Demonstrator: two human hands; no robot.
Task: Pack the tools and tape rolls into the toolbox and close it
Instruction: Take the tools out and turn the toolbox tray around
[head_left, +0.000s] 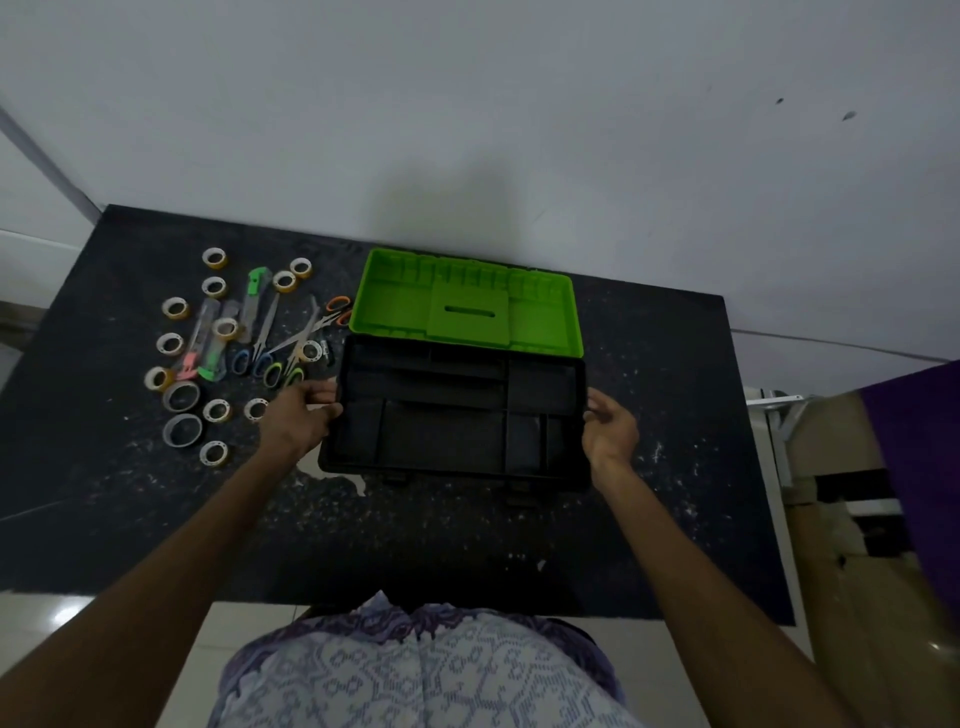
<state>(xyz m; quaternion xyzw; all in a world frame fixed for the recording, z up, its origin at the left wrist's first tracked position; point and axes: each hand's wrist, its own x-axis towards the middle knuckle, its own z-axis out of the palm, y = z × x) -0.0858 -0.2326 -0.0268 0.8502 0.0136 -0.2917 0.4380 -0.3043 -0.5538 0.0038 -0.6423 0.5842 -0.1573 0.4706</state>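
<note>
Patterned fabric nearest the lens. Both forearms reach over speckled black table. Left hand grips the left rim of the black toolbox, fingers curled on it; right hand at the right rim, fingers loosely bent, contact unclear. Green ribbed lid open behind. Tape rolls and scissors left. No legible writing.
</note>
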